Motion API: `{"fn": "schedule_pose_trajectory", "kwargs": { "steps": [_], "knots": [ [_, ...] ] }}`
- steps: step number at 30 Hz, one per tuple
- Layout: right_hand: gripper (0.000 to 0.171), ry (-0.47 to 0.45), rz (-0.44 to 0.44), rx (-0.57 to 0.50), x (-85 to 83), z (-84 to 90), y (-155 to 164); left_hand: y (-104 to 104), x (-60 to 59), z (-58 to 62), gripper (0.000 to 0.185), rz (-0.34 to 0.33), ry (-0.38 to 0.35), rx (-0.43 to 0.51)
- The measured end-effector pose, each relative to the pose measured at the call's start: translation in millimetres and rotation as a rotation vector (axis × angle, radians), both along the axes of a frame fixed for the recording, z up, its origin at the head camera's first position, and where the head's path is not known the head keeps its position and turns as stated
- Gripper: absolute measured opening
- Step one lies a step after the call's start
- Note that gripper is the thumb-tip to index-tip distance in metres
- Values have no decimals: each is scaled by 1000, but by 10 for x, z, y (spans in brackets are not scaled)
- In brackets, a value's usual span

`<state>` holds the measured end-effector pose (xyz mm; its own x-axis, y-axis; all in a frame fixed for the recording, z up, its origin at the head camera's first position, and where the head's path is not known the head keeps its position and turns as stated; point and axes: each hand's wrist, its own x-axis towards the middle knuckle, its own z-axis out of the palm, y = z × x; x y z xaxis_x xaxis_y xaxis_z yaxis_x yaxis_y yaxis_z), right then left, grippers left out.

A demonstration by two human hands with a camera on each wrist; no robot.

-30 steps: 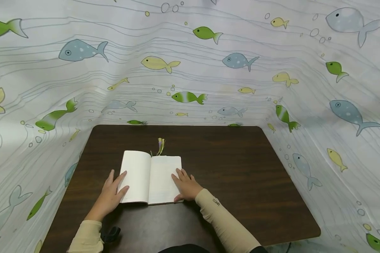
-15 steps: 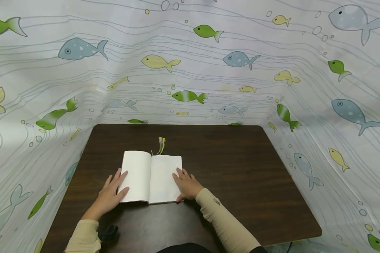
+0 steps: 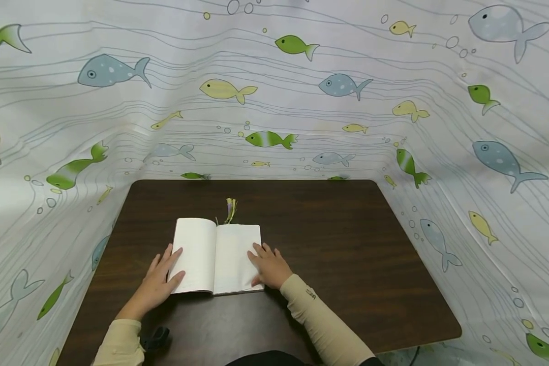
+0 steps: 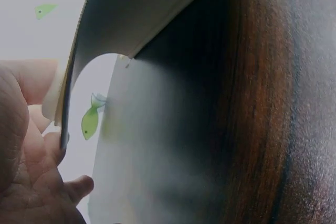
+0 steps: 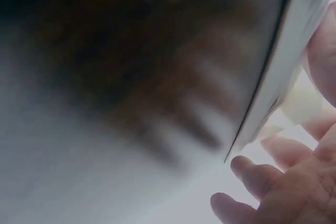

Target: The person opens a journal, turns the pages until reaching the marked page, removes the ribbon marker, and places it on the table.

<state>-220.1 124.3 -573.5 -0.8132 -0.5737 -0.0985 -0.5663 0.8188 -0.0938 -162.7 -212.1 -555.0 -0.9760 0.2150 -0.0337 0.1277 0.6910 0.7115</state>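
Note:
An open notebook (image 3: 194, 254) with pale, blank-looking pages lies on the dark brown table (image 3: 338, 254). My left hand (image 3: 154, 282) holds its left side, thumb and index finger on the page; in the left wrist view other fingers (image 4: 79, 187) sit at the raised cover edge (image 4: 65, 114). My right hand (image 3: 271, 267) rests on the right page with relaxed, spread fingers, its thumb at the lower right corner, where the page bends slightly. The right wrist view shows a curled pale page part (image 5: 299, 106) between thumb and fingers, beside the page block (image 5: 286, 61).
A yellow and purple tassel (image 3: 231, 209) sticks out above the notebook's spine. Close to the left wrist is a black object (image 3: 155, 338). A fish-patterned curtain (image 3: 265, 96) surrounds the table's back and sides.
My right thumb has moved inward and up from the notebook's bottom edge, and the page corner there now bends. The left hand keeps its hold with only a slight shift.

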Motion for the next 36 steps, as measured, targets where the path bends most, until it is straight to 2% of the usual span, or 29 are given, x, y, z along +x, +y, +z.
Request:
{"fn": "schedule_pose_trajectory", "kwargs": {
  "steps": [3, 9, 14, 18, 22, 25, 27, 28, 31, 36],
  "knots": [
    [91, 44, 1, -24, -8, -30, 5, 1, 3, 11, 70, -4, 11, 21],
    [107, 85, -51, -123, -24, -31, 7, 0, -5, 26, 70, -6, 38, 35],
    [102, 21, -31, -295, -19, 39, -32, 0, -9, 22, 69, -3, 80, 45],
    [95, -165, -45, -624, -22, 125, -83, 22, -16, 26, 66, 15, 108, 57],
    [83, -450, -83, -1053, -10, 235, -146, 46, -17, 46, 60, 49, 127, 66],
    [70, -601, -52, -1228, 22, 294, -218, 66, -24, 70, 55, 70, 133, 85],
    [65, -661, 19, -1233, 51, 302, -274, 82, -24, 97, 53, 76, 128, 109],
    [64, -666, 56, -1200, 66, 295, -304, 90, -25, 112, 52, 78, 128, 127],
    [63, -648, 153, -1040, 119, 261, -399, 114, -26, 160, 50, 87, 119, 166],
    [52, -560, 222, -734, 198, 198, -540, 152, -27, 226, 53, 126, 102, 245]
  ]
}}
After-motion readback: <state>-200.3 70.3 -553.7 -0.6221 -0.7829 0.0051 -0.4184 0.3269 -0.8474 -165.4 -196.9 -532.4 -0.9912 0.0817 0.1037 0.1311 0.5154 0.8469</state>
